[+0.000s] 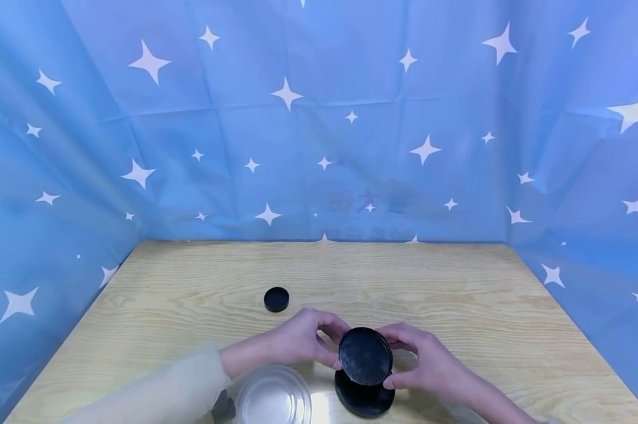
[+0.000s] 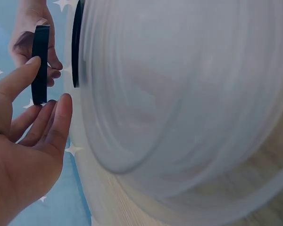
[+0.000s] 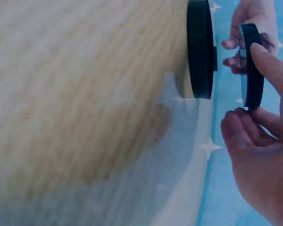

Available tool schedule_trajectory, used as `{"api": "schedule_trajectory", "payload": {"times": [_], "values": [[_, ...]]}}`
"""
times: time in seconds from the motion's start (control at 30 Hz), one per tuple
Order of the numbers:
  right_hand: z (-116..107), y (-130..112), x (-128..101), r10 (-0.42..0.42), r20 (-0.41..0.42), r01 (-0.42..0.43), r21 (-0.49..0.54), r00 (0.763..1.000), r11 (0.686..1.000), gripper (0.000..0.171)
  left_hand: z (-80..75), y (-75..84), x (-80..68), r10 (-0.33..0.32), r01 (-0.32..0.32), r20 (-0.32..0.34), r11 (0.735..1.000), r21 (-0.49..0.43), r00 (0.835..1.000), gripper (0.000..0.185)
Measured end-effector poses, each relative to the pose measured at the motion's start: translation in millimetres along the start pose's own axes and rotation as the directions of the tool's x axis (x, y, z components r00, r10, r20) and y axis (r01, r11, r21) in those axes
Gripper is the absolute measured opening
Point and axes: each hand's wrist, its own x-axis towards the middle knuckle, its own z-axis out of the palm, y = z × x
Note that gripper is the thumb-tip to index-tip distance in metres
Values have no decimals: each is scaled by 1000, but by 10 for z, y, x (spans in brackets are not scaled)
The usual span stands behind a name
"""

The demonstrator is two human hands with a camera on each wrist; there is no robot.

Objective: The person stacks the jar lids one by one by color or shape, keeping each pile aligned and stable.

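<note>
A round, shallow black lid is held tilted between both hands, its flat dark face toward the head camera. My left hand pinches its left edge between thumb and fingers. On the opposite edge, my right hand grips it the same way. Edge-on in the left wrist view, the lid shows a smooth narrow rim. Beneath it on the table lies a second, slightly wider black round piece, partly covered by the held lid in the head view. The right wrist view shows this lower piece from its side.
A clear round plastic container stands by the left forearm at the table's near side and fills much of the left wrist view. Farther back lies a small black cap. A blue star-patterned curtain encloses the wooden table.
</note>
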Motion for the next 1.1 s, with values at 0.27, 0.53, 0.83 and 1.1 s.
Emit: {"api": "schedule_trajectory", "payload": {"times": [0.27, 0.53, 0.83, 1.1], "values": [[48, -16, -64, 50, 43, -43, -137, 998, 990, 64, 52, -58, 12, 15, -26, 52, 976, 216, 999, 43], [94, 11, -102, 80, 59, -71, -135, 995, 988, 65, 102, -78, 19, 23, -43, 65, 944, 326, 998, 45], [123, 40, -126, 82, 73, -73, -113, 994, 991, 68, 141, -74, 3, -5, -15, 64, 950, 313, 998, 45], [103, 50, -136, 102, 118, -88, -113, 988, 990, 70, 140, -76, 17, -17, -13, 82, 937, 350, 996, 45]]}}
